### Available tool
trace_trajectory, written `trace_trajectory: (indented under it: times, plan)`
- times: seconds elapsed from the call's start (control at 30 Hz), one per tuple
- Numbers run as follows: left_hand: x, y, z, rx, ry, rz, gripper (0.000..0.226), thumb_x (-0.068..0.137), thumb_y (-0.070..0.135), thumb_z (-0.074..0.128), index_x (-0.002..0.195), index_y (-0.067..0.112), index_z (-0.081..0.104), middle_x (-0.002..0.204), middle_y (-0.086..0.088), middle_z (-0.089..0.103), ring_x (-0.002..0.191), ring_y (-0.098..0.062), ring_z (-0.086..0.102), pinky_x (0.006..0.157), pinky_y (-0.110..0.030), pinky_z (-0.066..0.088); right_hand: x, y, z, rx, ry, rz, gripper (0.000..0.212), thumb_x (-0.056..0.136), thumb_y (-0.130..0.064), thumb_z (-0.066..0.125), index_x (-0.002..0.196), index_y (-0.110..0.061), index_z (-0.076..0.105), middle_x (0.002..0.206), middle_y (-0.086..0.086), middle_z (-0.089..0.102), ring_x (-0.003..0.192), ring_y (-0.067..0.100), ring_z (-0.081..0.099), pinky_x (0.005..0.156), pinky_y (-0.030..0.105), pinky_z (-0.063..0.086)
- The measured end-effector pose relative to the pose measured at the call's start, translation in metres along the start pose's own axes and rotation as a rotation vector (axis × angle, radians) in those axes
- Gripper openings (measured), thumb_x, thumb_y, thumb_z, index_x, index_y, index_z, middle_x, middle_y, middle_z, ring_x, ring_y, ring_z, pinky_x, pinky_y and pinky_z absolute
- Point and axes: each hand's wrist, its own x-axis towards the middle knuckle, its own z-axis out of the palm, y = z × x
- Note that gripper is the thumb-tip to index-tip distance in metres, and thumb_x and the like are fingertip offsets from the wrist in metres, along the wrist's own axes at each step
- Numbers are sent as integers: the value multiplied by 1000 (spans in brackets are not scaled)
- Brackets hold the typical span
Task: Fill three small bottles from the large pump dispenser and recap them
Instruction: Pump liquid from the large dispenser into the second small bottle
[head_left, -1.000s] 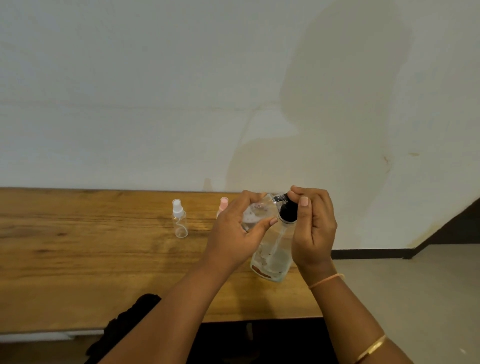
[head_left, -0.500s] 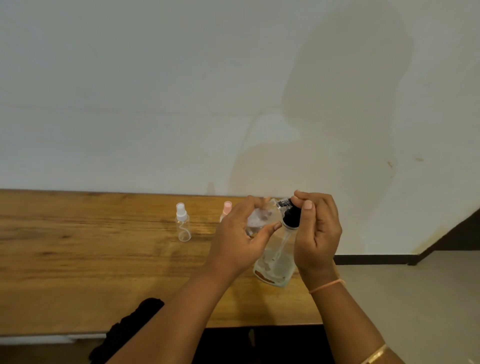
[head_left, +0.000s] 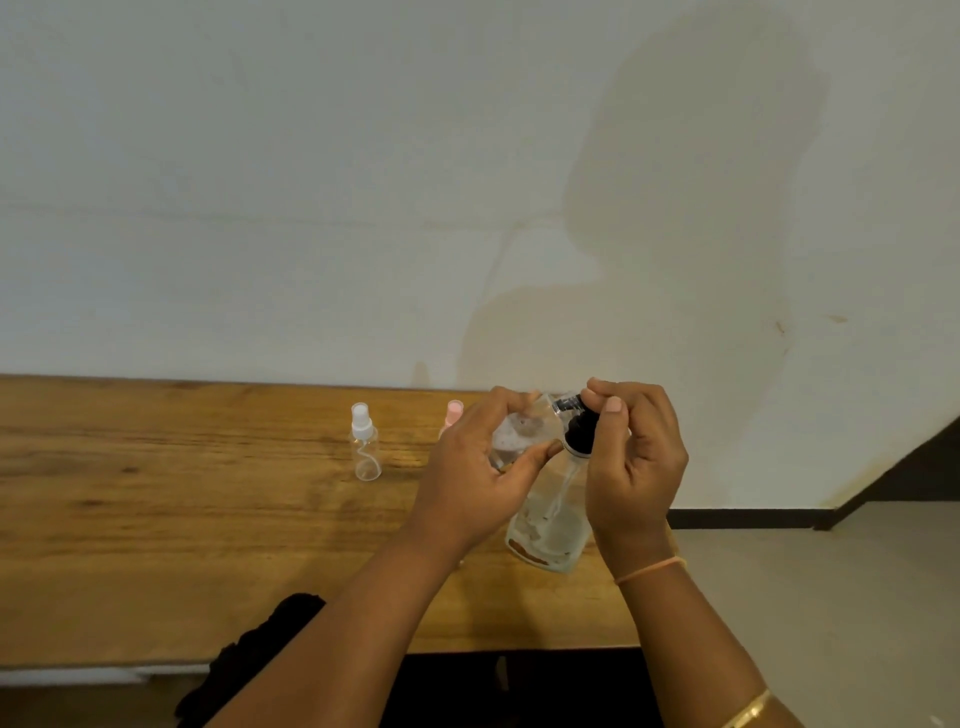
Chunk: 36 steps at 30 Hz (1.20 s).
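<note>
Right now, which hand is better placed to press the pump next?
The right hand: it grips the pump top, while the left hand is busy holding a small bottle beside it.

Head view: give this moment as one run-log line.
left hand: holds small bottle | right hand: grips black pump | large dispenser: on table

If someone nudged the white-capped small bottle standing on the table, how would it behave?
The white-capped bottle looks empty and clear, so it is probably very light. Tall and narrow, it would likely tip easily. Being round, it may then roll across the table.
</note>
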Motion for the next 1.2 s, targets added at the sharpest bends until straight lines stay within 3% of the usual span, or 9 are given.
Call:
trace_trajectory:
  times: [0.13,0.27,0.5,0.67,0.9,1.0,1.1,1.2]
  plan:
    - [-3,-2,1,-39,-6,-48,29,80,38,71,103,32,54,100,14,66,89,-3,65,67,-24,56,-2,1,-2,-9,-22,23,23,92,-14,39,89,-12,62,89,-5,56,89,-4,57,78,9,46]
    - [0,2,0,-40,27,12,36,78,45,67,109,30,57,102,13,66,90,-7,66,67,-32,58,4,-7,0,-25,7,-15,22,92,-14,41,87,-14,62,86,-5,56,86,-3,57,75,9,46]
    - [1,1,-1,-15,6,-3,32,79,39,71,106,35,54,103,17,65,91,-6,64,68,-32,57,4,-1,2,-49,16,-28,28,90,-10,41,81,-3,67,81,2,56,82,-6,56,72,9,45]
    - [-3,-5,2,-32,-1,-45,29,80,35,72,104,31,56,104,15,66,90,-3,65,67,-29,57,-2,1,1,-15,-2,21,24,90,-13,41,84,-12,64,83,-4,56,83,-3,57,74,11,47]
    - [-2,0,0,23,60,45,36,79,44,66,112,37,53,105,17,65,76,-26,66,62,-47,55,4,-12,-1,35,23,54,23,92,-17,43,87,-14,65,88,-6,60,86,2,61,76,13,49]
    - [-1,1,0,22,41,16,34,80,40,68,110,33,55,105,17,64,79,-17,66,64,-42,56,2,-10,2,24,22,40,22,91,-15,42,89,-12,65,89,-6,59,88,-2,59,76,9,46]
    - [-1,-3,2,41,16,-10,32,82,33,70,110,30,55,105,17,63,92,-5,63,70,-27,57,0,-1,0,-22,-10,15,22,90,-12,43,92,-12,65,89,0,61,89,0,60,79,11,48]
    - [-4,-4,3,45,17,-24,35,82,35,70,113,28,57,106,15,63,94,-5,63,69,-20,55,-3,1,-3,-40,-28,23,23,91,-13,43,92,-12,66,90,5,63,89,2,61,80,13,49]
